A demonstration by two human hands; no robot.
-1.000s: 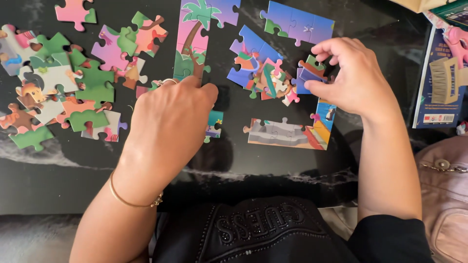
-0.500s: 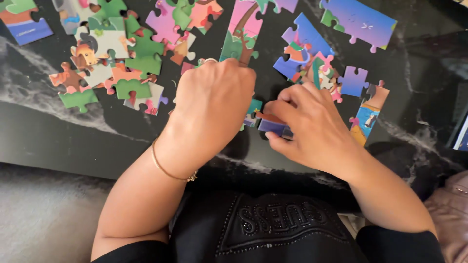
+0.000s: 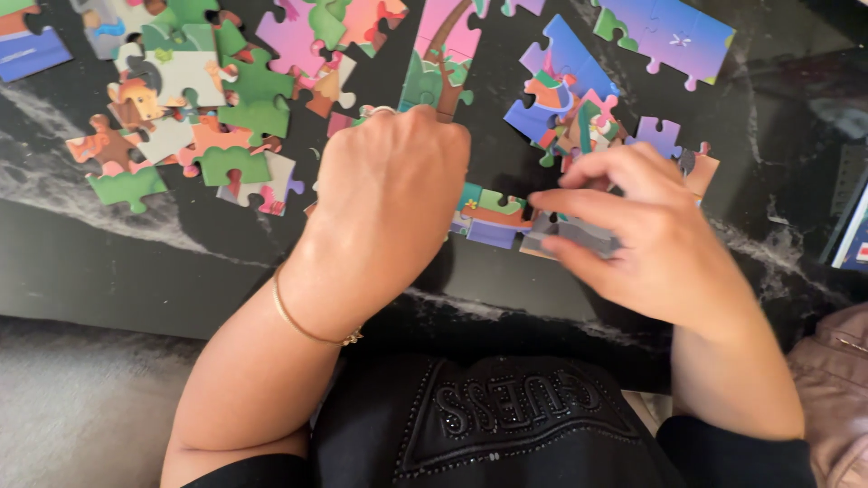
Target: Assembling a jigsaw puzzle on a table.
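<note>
A small joined strip of puzzle pieces (image 3: 493,220), green, orange and purple, lies flat between both hands.

black marble table (image 3: 108,262) — white veins, grey carpet floor (image 3: 81,407) below

Looks like a home, prob. a living room or den w/ a games table. Dark marble-look tabletop (image 3: 108,262) w/ white veins, strewn w/ bright jigsaw pieces (image 3: 226,108) and part-built sections (image 3: 665,36). Pale carpet (image 3: 81,407) below the table edge. A pinkish leather bag (image 3: 836,398) sits at the right, a printed box edge (image 3: 854,235) on the table beside it. Casual, domestic setup.
</note>
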